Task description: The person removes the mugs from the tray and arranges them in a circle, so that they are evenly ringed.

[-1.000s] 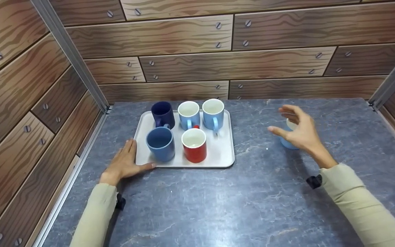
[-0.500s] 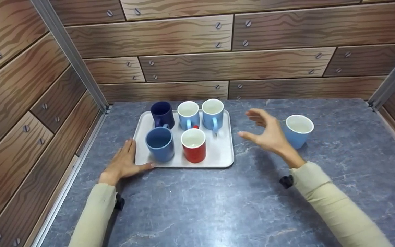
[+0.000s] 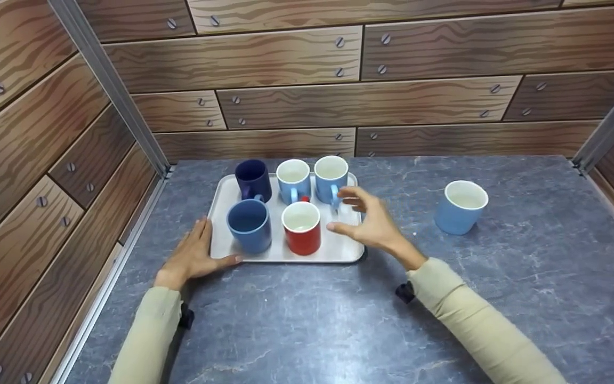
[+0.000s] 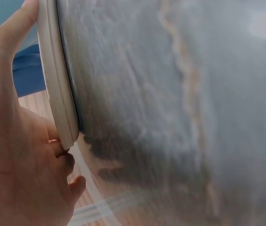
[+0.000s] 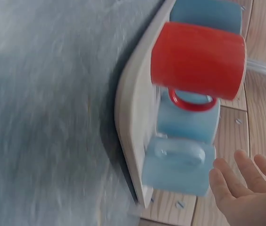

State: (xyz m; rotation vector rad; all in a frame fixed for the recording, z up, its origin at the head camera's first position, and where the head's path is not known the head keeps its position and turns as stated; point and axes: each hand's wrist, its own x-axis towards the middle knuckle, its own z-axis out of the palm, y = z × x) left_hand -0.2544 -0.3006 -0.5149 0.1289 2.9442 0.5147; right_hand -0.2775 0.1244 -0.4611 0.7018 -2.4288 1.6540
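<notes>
A pale tray (image 3: pixel 341 248) bears several mugs. In its front row stand a blue mug (image 3: pixel 250 226) and a red mug (image 3: pixel 303 229) with a white inside. Behind them are a dark navy mug (image 3: pixel 253 180) and two light blue mugs, one in the middle (image 3: pixel 293 178) and one at the right corner (image 3: pixel 331 178). My left hand (image 3: pixel 192 253) rests against the tray's front left corner, fingers along the side and thumb at the front edge. With fingers spread and nothing between them, my right hand (image 3: pixel 368 218) hovers over the tray's right side, close to the red mug and the right light blue mug.
Another light blue mug (image 3: pixel 461 207) stands on the grey marbled table (image 3: pixel 296 320), right of the tray. Wood-patterned walls (image 3: pixel 285 101) close in the back and sides, with metal posts (image 3: pixel 120 85) in the corners.
My right hand has moved left from the lone light blue mug to over the tray's right side. That mug has stayed in place, and my left hand has kept still at the tray.
</notes>
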